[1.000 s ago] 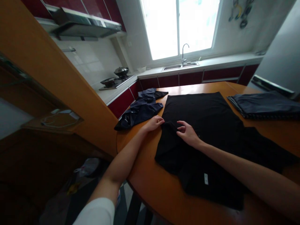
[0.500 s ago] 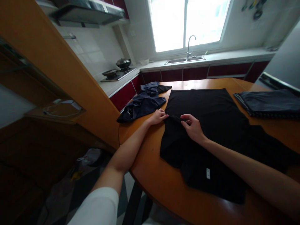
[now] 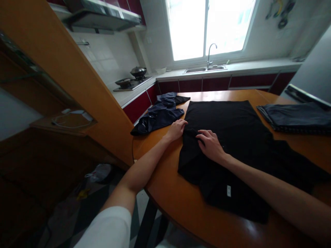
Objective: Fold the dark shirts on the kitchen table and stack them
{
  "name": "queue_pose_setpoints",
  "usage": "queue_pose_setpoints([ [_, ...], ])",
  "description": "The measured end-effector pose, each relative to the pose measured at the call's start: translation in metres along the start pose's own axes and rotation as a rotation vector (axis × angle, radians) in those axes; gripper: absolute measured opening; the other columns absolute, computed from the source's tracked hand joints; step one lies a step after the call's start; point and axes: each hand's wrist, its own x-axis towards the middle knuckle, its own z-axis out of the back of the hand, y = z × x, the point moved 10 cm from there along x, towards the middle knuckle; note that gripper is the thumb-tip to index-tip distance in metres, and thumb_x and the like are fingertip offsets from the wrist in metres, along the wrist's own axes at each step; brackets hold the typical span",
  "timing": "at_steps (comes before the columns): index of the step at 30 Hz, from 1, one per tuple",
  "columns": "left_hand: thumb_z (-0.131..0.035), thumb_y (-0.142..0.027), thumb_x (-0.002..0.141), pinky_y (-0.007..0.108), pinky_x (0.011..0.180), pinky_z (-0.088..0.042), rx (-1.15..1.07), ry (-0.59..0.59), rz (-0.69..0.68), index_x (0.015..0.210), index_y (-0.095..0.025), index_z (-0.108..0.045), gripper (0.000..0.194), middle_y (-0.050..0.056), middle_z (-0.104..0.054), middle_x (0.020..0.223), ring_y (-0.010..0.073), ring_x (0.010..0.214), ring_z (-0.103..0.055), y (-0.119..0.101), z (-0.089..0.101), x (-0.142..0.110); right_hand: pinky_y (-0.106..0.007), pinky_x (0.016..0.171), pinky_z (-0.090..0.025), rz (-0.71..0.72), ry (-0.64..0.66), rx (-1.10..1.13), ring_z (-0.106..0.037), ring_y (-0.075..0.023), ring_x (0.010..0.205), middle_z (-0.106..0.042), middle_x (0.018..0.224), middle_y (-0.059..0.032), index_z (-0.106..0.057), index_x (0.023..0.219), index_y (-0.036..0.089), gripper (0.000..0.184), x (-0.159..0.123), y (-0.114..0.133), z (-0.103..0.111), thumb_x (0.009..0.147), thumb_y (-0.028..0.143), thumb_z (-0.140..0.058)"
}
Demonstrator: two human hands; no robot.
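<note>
A black shirt (image 3: pixel 224 120) lies spread on the wooden table in front of me, a small white label showing on its near part. At the shirt's left edge, my left hand (image 3: pixel 176 130) is closed, its fingertips bent over the cloth. A little to the right, my right hand (image 3: pixel 211 146) rests on the same shirt with fingers half bent and a dark gap between thumb and forefinger. The cloth rises in a small fold between the two hands. Part of the shirt is hidden beneath my right forearm.
Crumpled dark blue clothing (image 3: pixel 162 113) lies on the table's left side. Folded dark grey clothes (image 3: pixel 300 117) are at the right. Beyond the wooden table (image 3: pixel 165 182) are a counter with a sink (image 3: pixel 196 70) and a stove (image 3: pixel 133 83) with pans.
My left hand has shifted slightly to the right, its fingers reaching further over the shirt's edge. My right hand has lowered onto the cloth, and its fingers have drawn closer together.
</note>
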Motion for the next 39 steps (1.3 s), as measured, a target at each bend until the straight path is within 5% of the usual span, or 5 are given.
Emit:
queue_pose_setpoints([
  [4,-0.043,-0.023,0.101,0.046,0.120,-0.027,0.005,0.185,-0.110,0.143,-0.024,-0.052,0.043,0.008,-0.049,0.153,0.0248,0.145,-0.038,-0.024,-0.031,-0.004,-0.049,0.113,-0.040,0.297,0.262,0.232,-0.056,-0.0268,0.128,-0.065,0.134,-0.0077,-0.073,0.119,0.027,0.029,-0.010,0.047,-0.016,0.096,0.025,-0.054],
  [10,-0.045,-0.034,0.102,0.051,0.121,-0.021,0.046,0.276,0.077,0.150,-0.022,-0.044,0.049,0.012,-0.039,0.160,0.0288,0.150,-0.029,0.008,-0.049,-0.002,-0.050,0.125,-0.019,0.385,0.642,0.433,-0.038,-0.0261,0.147,-0.050,0.153,-0.0067,-0.057,0.143,0.029,0.056,-0.036,0.067,-0.043,0.089,0.038,-0.071],
  [18,-0.063,-0.049,0.093,0.048,0.100,-0.039,0.183,0.091,0.167,0.095,-0.021,-0.069,0.029,0.010,-0.061,0.112,0.0311,0.114,-0.052,0.012,-0.022,0.006,-0.051,0.124,-0.021,0.309,0.648,0.534,-0.043,-0.0248,0.143,-0.055,0.148,-0.0054,-0.067,0.132,0.030,0.039,-0.029,0.057,-0.044,0.093,0.035,-0.067],
  [29,-0.072,-0.025,0.083,0.033,0.094,-0.046,-0.339,0.058,0.105,0.118,-0.022,-0.061,0.037,0.002,-0.068,0.099,0.0193,0.098,-0.064,0.011,-0.022,0.009,-0.049,0.124,-0.023,0.334,0.624,0.512,-0.045,-0.0242,0.142,-0.057,0.147,-0.0049,-0.068,0.130,0.030,0.040,-0.030,0.060,-0.040,0.091,0.031,-0.070],
  [39,-0.061,-0.034,0.095,0.043,0.098,-0.044,-0.022,-0.016,0.179,0.114,-0.023,-0.069,0.023,0.009,-0.068,0.117,0.0277,0.114,-0.059,0.022,-0.017,0.009,-0.044,0.120,-0.032,0.443,0.752,0.600,-0.050,-0.0224,0.138,-0.064,0.138,-0.0059,-0.070,0.128,0.027,0.035,-0.052,0.102,-0.029,0.094,0.035,-0.064],
])
